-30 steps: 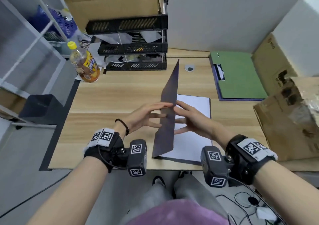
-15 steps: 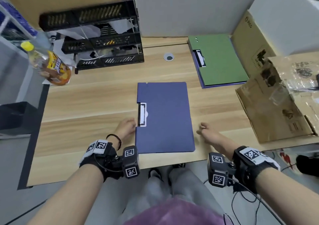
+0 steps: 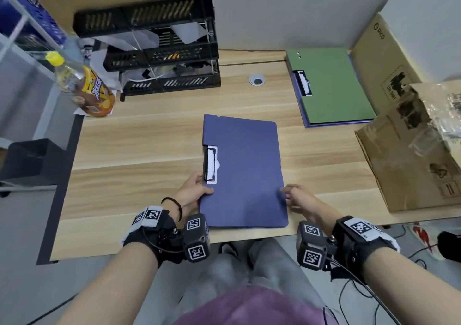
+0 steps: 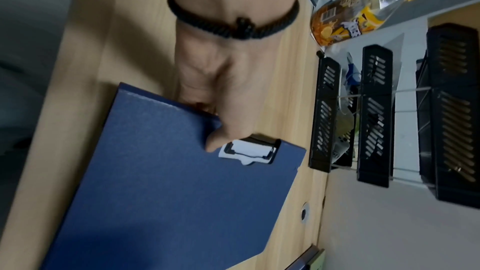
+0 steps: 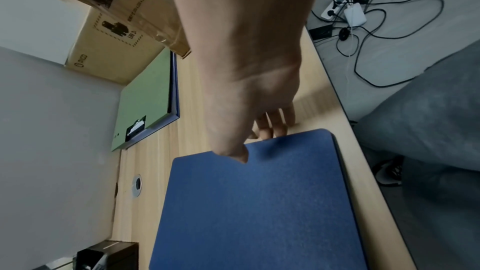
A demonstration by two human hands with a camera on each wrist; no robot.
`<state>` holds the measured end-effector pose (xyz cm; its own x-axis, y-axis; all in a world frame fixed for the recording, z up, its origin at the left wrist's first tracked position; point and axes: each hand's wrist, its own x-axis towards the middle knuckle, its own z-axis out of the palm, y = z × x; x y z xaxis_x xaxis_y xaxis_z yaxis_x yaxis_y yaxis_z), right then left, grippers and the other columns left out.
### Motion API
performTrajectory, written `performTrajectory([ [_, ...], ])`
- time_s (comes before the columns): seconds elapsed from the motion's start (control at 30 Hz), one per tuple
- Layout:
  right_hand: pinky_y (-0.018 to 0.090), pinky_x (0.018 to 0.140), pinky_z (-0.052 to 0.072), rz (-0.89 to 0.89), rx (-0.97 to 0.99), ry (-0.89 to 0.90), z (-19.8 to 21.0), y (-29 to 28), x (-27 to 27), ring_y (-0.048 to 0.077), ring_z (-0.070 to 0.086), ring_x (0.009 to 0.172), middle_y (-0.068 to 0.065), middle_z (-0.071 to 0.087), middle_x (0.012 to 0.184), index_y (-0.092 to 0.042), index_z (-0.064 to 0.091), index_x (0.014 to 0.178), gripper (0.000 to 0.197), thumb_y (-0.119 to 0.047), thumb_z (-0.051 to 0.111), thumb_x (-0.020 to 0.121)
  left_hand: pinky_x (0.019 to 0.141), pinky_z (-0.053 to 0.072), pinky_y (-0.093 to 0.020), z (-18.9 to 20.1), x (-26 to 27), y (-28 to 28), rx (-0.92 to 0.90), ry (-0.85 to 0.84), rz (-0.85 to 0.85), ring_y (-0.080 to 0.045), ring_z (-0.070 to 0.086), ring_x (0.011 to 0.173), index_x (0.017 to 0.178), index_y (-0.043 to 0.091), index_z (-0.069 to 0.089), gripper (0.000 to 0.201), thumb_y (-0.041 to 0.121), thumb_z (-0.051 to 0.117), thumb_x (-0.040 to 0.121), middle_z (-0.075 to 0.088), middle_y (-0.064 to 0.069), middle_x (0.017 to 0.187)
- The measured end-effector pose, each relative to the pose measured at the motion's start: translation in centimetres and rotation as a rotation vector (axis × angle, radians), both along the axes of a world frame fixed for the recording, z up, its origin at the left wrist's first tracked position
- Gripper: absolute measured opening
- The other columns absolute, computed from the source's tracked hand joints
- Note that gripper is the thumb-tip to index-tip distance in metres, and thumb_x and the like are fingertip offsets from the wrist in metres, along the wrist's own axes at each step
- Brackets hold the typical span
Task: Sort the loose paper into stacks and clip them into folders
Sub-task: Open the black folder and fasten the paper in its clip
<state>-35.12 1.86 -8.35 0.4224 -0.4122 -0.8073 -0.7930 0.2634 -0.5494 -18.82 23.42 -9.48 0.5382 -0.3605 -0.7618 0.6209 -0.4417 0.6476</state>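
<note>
A shut blue folder lies on the wooden desk in front of me, its black clip on the left edge with white paper showing under it. My left hand grips the left edge just below the clip, thumb on the cover and fingers underneath. My right hand holds the right edge near the front corner, its thumb on the cover and fingers curled at the edge. A green folder lies shut at the back right on another blue one.
A black stack of letter trays with loose sheets stands at the back left, a drink bottle beside it. Cardboard boxes crowd the right side. A cable grommet sits in the desk behind the folder.
A second ago the blue cover stood upright over white paper. It then lay shut with my hands beside it. Both hands have now taken hold of its side edges.
</note>
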Motion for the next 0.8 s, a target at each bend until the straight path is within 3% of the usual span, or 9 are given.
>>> performTrajectory([
  [0.07, 0.026, 0.061, 0.029, 0.012, 0.016, 0.028, -0.5, 0.2, 0.3, 0.013, 0.038, 0.059, -0.003, 0.043, 0.067, -0.02, 0.05, 0.08, 0.014, -0.016, 0.048, 0.094, 0.072, 0.058, -0.036, 0.3, 0.6, 0.4, -0.06, 0.009, -0.029, -0.023, 0.065, 0.086, 0.128, 0.009, 0.044, 0.047, -0.015, 0.05, 0.087, 0.065, -0.008, 0.102],
  [0.17, 0.026, 0.061, 0.03, 0.012, 0.021, 0.021, -0.1, 0.3, 1.0, 0.015, 0.041, 0.06, 0.0, 0.048, 0.069, -0.016, 0.052, 0.083, 0.009, -0.012, 0.05, 0.091, 0.085, 0.053, -0.044, 1.2, 1.7, 0.1, -0.134, -0.033, -0.023, -0.026, 0.066, 0.088, 0.125, 0.013, 0.049, 0.045, -0.012, 0.052, 0.088, 0.069, -0.009, 0.1],
  [0.27, 0.029, 0.066, 0.041, -0.06, 0.062, -0.054, 0.4, -0.3, 1.6, 0.017, 0.05, 0.068, 0.002, 0.055, 0.075, -0.017, 0.049, 0.085, 0.011, -0.009, 0.05, 0.093, 0.078, 0.055, -0.041, 2.6, 2.5, -1.3, -0.213, -0.059, 0.029, -0.024, 0.068, 0.078, 0.116, 0.021, 0.055, 0.041, -0.009, 0.052, 0.089, 0.071, -0.009, 0.093],
  [0.33, 0.034, 0.072, 0.048, -0.159, 0.1, -0.121, 0.6, -1.3, 1.8, 0.019, 0.058, 0.073, 0.006, 0.063, 0.084, -0.014, 0.051, 0.087, 0.009, -0.011, 0.052, 0.095, 0.079, 0.056, -0.041, 3.5, 3.1, -2.5, -0.252, -0.081, 0.05, -0.025, 0.068, 0.081, 0.117, 0.022, 0.057, 0.04, -0.007, 0.053, 0.089, 0.072, -0.01, 0.097],
  [0.4, 0.031, 0.063, 0.055, -0.257, 0.094, -0.149, 1.2, -2.8, 1.9, 0.019, 0.062, 0.074, 0.009, 0.065, 0.091, -0.012, 0.05, 0.086, 0.015, -0.02, 0.059, 0.094, 0.084, 0.055, -0.043, 4.3, 3.7, -4.3, -0.292, -0.103, 0.052, -0.026, 0.068, 0.089, 0.12, 0.021, 0.056, 0.039, -0.005, 0.053, 0.091, 0.071, -0.011, 0.104],
  [0.47, 0.032, 0.05, 0.058, -0.371, 0.101, -0.164, 1.7, -4.4, 1.9, 0.02, 0.065, 0.076, 0.009, 0.063, 0.094, -0.008, 0.053, 0.096, 0.022, -0.026, 0.064, 0.092, 0.079, 0.057, -0.039, 5.0, 4.4, -6.8, -0.305, -0.139, 0.049, -0.023, 0.069, 0.087, 0.119, 0.022, 0.056, 0.036, -0.002, 0.053, 0.092, 0.071, -0.008, 0.105],
  [0.6, 0.032, 0.053, 0.06, -0.575, 0.233, -0.307, 2.1, -7.3, 2.0, 0.026, 0.071, 0.07, 0.012, 0.065, 0.099, -0.002, 0.048, 0.12, 0.025, -0.018, 0.05, 0.099, 0.066, 0.058, -0.033, 5.1, 5.4, -12.8, -0.296, -0.174, 0.106, -0.019, 0.069, 0.078, 0.126, 0.02, 0.053, 0.035, 0.003, 0.05, 0.096, 0.07, -0.002, 0.099],
  [0.7, 0.033, 0.06, 0.062, -0.71, 0.296, -0.426, 2.1, -9.4, 2.6, 0.024, 0.073, 0.065, 0.016, 0.067, 0.101, -0.001, 0.048, 0.121, 0.023, -0.01, 0.044, 0.101, 0.059, 0.057, -0.028, 4.4, 5.7, -16.6, -0.294, -0.185, 0.109, -0.015, 0.069, 0.075, 0.129, 0.02, 0.052, 0.036, 0.003, 0.046, 0.097, 0.07, -0.001, 0.099],
  [0.8, 0.034, 0.061, 0.062, -0.847, 0.361, -0.501, 2.0, -11.8, 3.4, 0.026, 0.074, 0.067, 0.016, 0.069, 0.099, -0.003, 0.05, 0.12, 0.021, -0.01, 0.043, 0.101, 0.059, 0.057, -0.027, 3.5, 5.9, -20.0, -0.318, -0.18, 0.13, -0.013, 0.071, 0.076, 0.132, 0.021, 0.051, 0.039, 0.003, 0.045, 0.098, 0.07, -0.003, 0.103],
])
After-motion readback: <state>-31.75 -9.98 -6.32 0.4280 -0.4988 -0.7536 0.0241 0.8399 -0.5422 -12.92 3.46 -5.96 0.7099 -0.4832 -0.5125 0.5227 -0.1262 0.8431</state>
